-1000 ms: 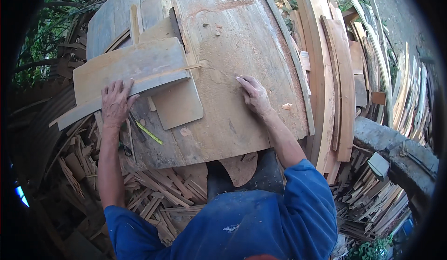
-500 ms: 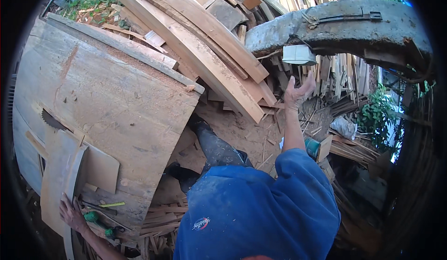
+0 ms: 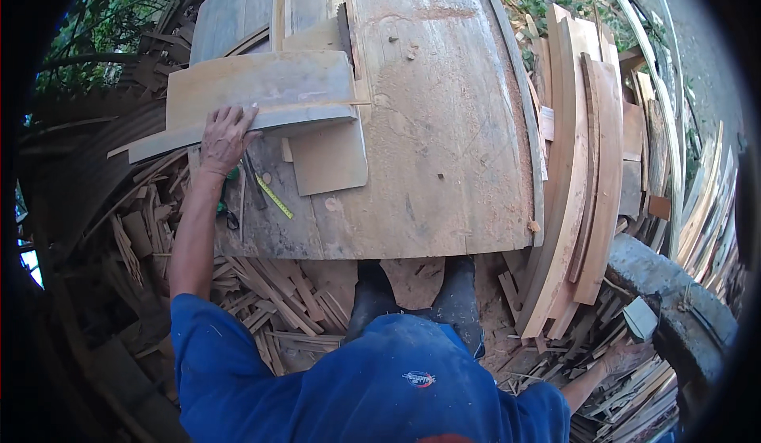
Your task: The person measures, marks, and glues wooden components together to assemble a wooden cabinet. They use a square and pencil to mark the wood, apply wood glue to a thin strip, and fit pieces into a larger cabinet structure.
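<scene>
**At the bench's left side, a left hand lies on a long grey bar**

From the head view, the left hand [image 3: 226, 138] rests across the long grey bar [image 3: 313, 115], fingers extended over its top and thumb spread apart. The bar runs along the near edge of a wide wooden board [image 3: 246, 76] on the bench [image 3: 444, 205]. A flat brown panel [image 3: 333, 165] lies partly beneath the bar, and a toothed saw blade [image 3: 344, 29] stands just beyond the board's right end. Nearer the person, a yellow measuring strip [image 3: 274, 197] lies near the left hand. Sawdust coats the bench.

At lower right, the right hand [image 3: 625, 357] reaches out over scrap wood, near a pale box-shaped block [image 3: 640, 318] beside a concrete ledge [image 3: 674, 300]. Blur and clutter hide its fingers, so I cannot tell whether it grips anything. Curved planks [image 3: 563, 181] are stacked beside the bench's right edge.
</scene>
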A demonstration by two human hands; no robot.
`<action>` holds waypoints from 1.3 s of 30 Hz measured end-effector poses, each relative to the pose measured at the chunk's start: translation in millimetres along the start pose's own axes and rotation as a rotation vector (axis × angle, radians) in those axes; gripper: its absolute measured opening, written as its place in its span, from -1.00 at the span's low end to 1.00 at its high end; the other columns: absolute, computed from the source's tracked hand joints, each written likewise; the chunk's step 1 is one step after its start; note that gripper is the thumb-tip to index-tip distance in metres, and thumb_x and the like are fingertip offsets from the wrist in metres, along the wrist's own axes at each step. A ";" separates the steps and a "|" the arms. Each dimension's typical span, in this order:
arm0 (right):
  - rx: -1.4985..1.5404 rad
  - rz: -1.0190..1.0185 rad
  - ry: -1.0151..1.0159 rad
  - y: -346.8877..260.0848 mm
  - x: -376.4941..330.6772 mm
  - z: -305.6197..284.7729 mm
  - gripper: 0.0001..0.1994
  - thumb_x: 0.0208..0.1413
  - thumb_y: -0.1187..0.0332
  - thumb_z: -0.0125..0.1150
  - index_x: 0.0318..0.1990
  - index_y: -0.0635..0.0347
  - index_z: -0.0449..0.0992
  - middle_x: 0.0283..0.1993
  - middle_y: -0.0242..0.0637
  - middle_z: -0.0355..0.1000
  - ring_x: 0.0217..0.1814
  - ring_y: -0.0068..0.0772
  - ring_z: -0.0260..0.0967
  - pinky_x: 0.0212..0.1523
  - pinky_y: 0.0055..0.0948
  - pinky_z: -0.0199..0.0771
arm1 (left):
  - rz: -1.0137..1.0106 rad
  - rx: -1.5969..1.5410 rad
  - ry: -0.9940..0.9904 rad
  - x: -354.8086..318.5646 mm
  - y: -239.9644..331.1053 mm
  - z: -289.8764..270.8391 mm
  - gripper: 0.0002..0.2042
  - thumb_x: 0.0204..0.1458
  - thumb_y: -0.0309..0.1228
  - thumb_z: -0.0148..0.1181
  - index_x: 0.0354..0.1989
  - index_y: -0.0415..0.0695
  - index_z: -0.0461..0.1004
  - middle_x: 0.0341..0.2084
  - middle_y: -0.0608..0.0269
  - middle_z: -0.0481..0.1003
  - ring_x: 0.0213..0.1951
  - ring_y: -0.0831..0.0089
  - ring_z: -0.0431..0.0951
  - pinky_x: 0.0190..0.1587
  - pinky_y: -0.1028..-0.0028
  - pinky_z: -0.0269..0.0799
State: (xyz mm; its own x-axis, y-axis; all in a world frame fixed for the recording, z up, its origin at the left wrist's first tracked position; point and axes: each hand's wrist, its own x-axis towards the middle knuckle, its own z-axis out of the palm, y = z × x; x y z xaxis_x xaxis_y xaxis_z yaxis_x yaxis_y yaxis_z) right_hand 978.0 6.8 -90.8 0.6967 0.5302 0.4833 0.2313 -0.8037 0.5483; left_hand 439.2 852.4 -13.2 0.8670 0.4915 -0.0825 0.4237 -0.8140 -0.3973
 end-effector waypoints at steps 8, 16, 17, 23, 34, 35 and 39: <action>0.008 0.098 -0.177 13.9 -12.3 15.5 -0.14 0.16 -0.14 0.20 0.38 0.32 0.03 0.26 0.12 0.30 0.24 0.10 0.35 0.14 -0.02 0.42 | 0.011 0.000 0.003 6.1 -0.3 -0.4 -0.44 -0.07 -0.16 0.33 0.17 -0.02 0.45 -0.20 0.25 0.41 -0.05 0.27 0.40 0.05 0.25 0.29; 0.058 0.040 -0.086 1.0 -11.7 1.6 -0.20 0.17 -0.02 0.26 0.37 0.34 0.10 0.24 0.08 0.33 0.26 0.09 0.33 0.15 -0.07 0.45 | 0.022 0.013 0.005 6.1 0.7 0.6 -0.46 -0.06 -0.14 0.32 0.15 -0.01 0.45 -0.21 0.27 0.39 -0.06 0.30 0.39 0.05 0.26 0.27; 0.002 0.108 -0.014 -31.8 -11.7 -25.2 -0.23 0.17 0.00 0.26 0.37 0.32 0.12 0.26 0.08 0.31 0.28 0.08 0.31 0.19 -0.05 0.41 | 0.022 0.024 0.011 10.8 1.5 -2.0 -0.46 -0.06 -0.14 0.32 0.15 -0.01 0.45 -0.21 0.27 0.39 -0.06 0.30 0.39 0.05 0.26 0.27; 1.086 -0.125 -0.030 -348.5 46.2 -175.6 -0.35 0.00 0.43 0.40 0.27 0.31 0.27 0.27 0.06 0.22 0.32 0.13 0.20 0.29 -0.02 0.27 | -0.034 -0.015 -0.058 0.8 1.3 1.7 -0.45 -0.07 -0.16 0.35 0.14 0.00 0.46 -0.20 0.28 0.39 -0.03 0.32 0.38 0.07 0.26 0.27; 1.945 -0.717 -0.124 -753.0 99.1 -448.5 -0.40 0.06 0.27 0.27 0.26 0.24 0.30 0.23 -0.08 0.25 0.32 0.04 0.17 0.35 -0.03 0.18 | -0.022 -0.049 -0.048 4.8 0.7 -1.7 -0.44 -0.08 -0.20 0.36 0.16 -0.05 0.44 -0.16 0.23 0.41 -0.02 0.24 0.39 0.10 0.23 0.26; 1.939 -0.702 -0.139 -758.6 96.9 -446.2 -0.40 0.06 0.27 0.27 0.26 0.24 0.30 0.23 -0.08 0.25 0.32 0.04 0.17 0.35 -0.03 0.18 | -0.006 -0.056 -0.053 5.6 -1.2 -3.4 -0.44 -0.08 -0.20 0.36 0.16 -0.05 0.44 -0.16 0.23 0.41 -0.02 0.24 0.39 0.10 0.23 0.26; 2.044 -0.652 -0.082 -766.1 95.5 -434.5 -0.48 0.03 0.36 0.20 0.19 0.23 0.37 0.22 -0.10 0.28 0.33 0.01 0.16 0.37 -0.02 0.14 | -0.125 -0.137 0.311 -7.6 -10.4 -21.2 -0.46 0.00 -0.26 0.36 0.19 -0.09 0.42 -0.12 0.12 0.40 -0.02 0.15 0.38 0.11 0.19 0.30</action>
State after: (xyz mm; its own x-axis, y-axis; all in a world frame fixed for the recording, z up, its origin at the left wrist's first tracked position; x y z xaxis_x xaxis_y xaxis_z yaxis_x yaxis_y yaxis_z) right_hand 572.3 790.4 -168.2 0.2425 0.8154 0.5257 0.5671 0.3205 -0.7587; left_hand 433.7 850.5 10.9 0.8357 0.4892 0.2494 0.5444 -0.7978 -0.2592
